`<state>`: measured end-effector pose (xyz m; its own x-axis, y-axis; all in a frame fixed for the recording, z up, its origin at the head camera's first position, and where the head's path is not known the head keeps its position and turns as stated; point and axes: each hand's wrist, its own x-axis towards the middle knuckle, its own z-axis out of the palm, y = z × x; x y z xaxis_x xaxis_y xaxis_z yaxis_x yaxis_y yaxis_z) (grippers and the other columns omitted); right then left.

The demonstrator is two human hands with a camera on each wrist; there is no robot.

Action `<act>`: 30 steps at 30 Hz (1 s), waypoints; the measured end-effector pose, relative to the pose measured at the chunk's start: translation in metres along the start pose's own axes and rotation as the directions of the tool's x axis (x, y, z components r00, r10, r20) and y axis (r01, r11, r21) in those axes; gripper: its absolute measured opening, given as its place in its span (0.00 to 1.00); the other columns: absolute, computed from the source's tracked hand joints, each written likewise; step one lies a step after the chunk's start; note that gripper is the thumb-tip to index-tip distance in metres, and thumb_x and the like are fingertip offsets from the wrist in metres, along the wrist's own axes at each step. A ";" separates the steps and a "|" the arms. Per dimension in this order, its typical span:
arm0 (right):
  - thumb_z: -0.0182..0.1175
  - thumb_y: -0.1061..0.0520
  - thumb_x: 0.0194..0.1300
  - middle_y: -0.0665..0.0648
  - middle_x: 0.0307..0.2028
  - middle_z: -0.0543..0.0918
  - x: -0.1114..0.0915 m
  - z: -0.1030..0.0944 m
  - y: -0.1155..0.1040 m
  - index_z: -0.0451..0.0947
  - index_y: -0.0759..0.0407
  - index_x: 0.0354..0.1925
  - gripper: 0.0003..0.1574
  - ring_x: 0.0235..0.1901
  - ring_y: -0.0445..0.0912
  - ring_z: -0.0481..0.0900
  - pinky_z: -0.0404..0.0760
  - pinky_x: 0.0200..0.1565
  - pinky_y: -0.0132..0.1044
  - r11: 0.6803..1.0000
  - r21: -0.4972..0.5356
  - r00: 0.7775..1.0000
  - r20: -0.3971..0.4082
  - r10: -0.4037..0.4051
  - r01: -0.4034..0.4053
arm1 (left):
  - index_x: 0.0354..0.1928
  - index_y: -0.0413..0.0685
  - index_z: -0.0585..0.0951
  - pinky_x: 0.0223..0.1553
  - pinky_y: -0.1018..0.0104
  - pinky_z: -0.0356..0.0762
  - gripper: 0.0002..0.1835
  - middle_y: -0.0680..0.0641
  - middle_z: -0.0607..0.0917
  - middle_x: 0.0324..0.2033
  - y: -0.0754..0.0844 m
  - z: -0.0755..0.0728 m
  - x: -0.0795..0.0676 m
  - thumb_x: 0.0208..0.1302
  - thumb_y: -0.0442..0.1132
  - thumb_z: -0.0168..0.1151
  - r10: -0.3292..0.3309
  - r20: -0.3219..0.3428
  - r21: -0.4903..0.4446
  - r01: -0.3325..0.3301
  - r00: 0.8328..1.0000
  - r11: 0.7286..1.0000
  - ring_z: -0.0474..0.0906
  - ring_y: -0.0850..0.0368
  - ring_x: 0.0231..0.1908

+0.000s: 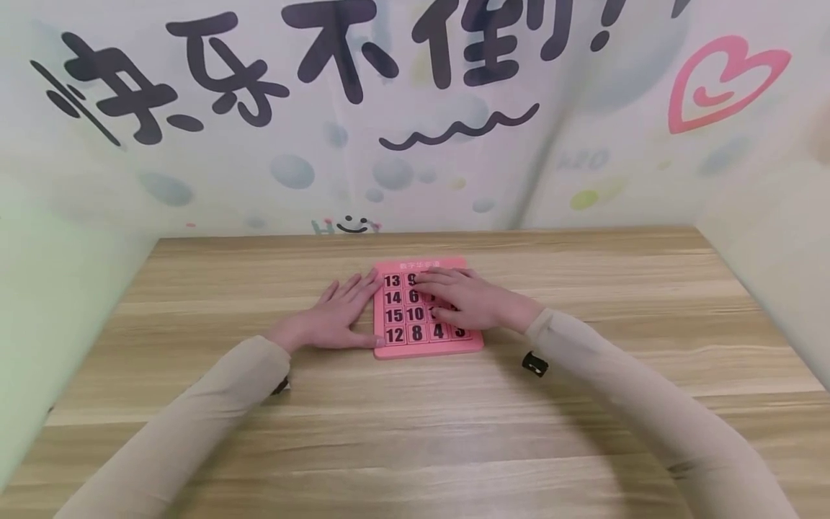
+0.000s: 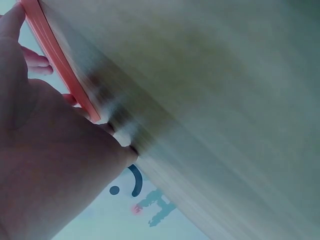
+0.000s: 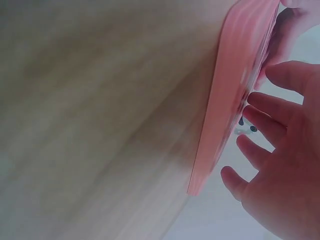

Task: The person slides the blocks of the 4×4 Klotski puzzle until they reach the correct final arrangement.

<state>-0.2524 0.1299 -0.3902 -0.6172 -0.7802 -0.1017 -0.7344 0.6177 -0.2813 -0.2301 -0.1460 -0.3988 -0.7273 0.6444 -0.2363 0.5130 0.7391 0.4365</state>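
Note:
A pink number slide puzzle (image 1: 428,351) lies flat on the wooden table, its black-numbered square tiles set in rows inside a raised frame. My left hand (image 1: 333,321) is spread at the puzzle's left side, with the thumb on the lower left rim and a fingertip by the upper left rim. Over the right-hand columns reaches my right hand (image 1: 473,299), its fingers relaxed and their tips at the tiles. That hand hides several numbers. In the right wrist view, the puzzle's thick side (image 3: 220,100) shows beside the loosely extended right fingers.
The wooden table (image 1: 415,432) stretches around the puzzle on all sides. Behind it stands a pale wall (image 1: 259,180) with large black characters and a pink heart outline (image 1: 677,94). Light side walls flank the table. Small black devices sit under both sleeve cuffs.

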 end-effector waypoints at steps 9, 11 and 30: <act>0.52 0.51 0.72 0.58 0.70 0.62 -0.015 0.002 0.009 0.61 0.59 0.71 0.34 0.71 0.56 0.53 0.50 0.67 0.60 1.000 0.004 0.999 -0.046 0.003 -0.003 | 0.75 0.37 0.40 0.68 0.41 0.26 0.54 0.38 0.36 0.74 0.002 -0.002 -0.001 0.63 0.60 0.59 0.006 -0.006 -0.002 -0.006 1.000 1.000 0.31 0.38 0.72; 0.52 0.50 0.72 0.59 0.70 0.62 -0.019 0.003 0.012 0.61 0.59 0.71 0.34 0.71 0.56 0.53 0.50 0.67 0.60 1.000 0.012 0.999 -0.052 0.013 -0.012 | 0.75 0.38 0.41 0.68 0.41 0.26 0.54 0.39 0.36 0.74 0.002 -0.002 -0.001 0.63 0.60 0.59 0.004 -0.005 -0.003 -0.004 1.000 1.000 0.31 0.38 0.72; 0.54 0.52 0.71 0.60 0.70 0.63 -0.046 -0.004 0.033 0.62 0.61 0.70 0.34 0.70 0.62 0.51 0.49 0.66 0.64 0.996 -0.010 0.993 -0.078 0.085 -0.086 | 0.75 0.38 0.41 0.68 0.40 0.26 0.55 0.39 0.36 0.74 -0.001 0.000 -0.001 0.63 0.61 0.59 0.010 -0.008 0.012 -0.010 1.000 1.000 0.31 0.39 0.72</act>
<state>-0.2499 0.1866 -0.3912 -0.6976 -0.7147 -0.0504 -0.6813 0.6835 -0.2621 -0.2296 -0.1472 -0.3986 -0.7257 0.6502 -0.2251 0.5255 0.7349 0.4287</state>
